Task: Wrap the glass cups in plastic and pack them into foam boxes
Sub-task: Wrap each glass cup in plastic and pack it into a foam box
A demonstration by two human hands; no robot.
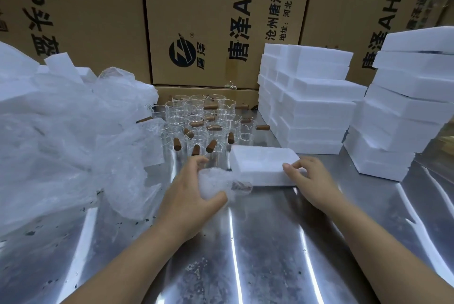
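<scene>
My left hand [189, 190] grips a glass cup wrapped in clear plastic [216, 184], its brown handle end [242, 185] showing through the wrap toward the right. The wrapped cup lies just left of a white foam box [262, 164] on the steel table. My right hand [309, 180] holds the near right corner of that foam box, fingers curled over its edge. Behind them stand several bare glass cups with brown wooden handles [199, 121].
A big heap of clear plastic sheets [73, 131] and foam pieces fills the left. Two stacks of white foam boxes [309, 104] [405, 97] stand at the right. Cardboard cartons [208, 21] wall off the back. The steel table [245, 254] stretches toward me.
</scene>
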